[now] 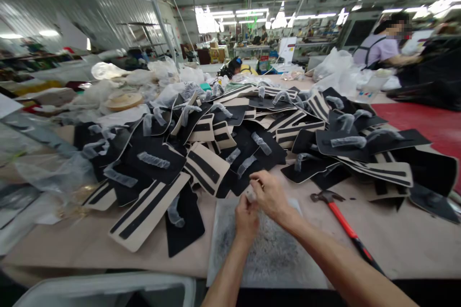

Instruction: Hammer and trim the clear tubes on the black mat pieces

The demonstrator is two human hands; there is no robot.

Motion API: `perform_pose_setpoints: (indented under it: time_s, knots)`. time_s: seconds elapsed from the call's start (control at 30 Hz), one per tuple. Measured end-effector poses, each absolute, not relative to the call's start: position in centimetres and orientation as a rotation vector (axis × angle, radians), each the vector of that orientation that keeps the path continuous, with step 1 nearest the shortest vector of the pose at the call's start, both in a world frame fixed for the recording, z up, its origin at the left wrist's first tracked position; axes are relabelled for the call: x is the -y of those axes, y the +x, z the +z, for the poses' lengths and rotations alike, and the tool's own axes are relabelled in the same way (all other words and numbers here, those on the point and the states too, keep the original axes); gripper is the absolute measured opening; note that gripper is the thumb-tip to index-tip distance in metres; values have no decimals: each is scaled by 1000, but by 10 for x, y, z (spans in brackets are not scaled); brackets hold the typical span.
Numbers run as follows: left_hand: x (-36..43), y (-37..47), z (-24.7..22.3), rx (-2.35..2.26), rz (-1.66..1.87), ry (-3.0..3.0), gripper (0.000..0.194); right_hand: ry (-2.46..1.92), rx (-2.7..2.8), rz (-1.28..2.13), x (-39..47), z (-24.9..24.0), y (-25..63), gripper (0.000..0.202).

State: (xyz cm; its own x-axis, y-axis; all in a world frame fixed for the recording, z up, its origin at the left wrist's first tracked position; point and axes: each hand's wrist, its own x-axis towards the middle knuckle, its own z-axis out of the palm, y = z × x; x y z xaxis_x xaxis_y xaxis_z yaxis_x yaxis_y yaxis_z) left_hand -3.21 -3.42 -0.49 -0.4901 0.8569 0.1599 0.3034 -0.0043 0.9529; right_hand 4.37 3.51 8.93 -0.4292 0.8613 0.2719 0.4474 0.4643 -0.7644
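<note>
My left hand (247,218) is closed around a small whitish object (250,194), mostly hidden by the fingers, so I cannot tell its kind. Right above it my right hand (269,195) has its fingers bent in a pinch at the same spot; what they hold is hidden. Both hands are over a worn, dark-speckled white board (262,254). Just beyond them lies a heap of black panels (183,223) with plastic-wrapped handles. Some panels show beige backs with black strips (149,213). A hammer (340,218) with a red and black handle rests right of the board.
A white bin (108,283) stands at the front left edge. Clear plastic bags (68,177) and a beige roll (124,101) lie at the left. Red material (414,122) covers the right side. Another person (382,48) works at the far right.
</note>
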Motion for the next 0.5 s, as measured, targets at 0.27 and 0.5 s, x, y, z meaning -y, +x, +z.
perform_pose_setpoints:
  time_s: [0.27,0.5]
  knots:
    - [33,-31,-5,-1756,1527,991,19,-1376,1943,629,-130,90,78,22]
    - [35,-23,-7,-1787,1540,933,5,-708,2231,624,-65,121,-2,29]
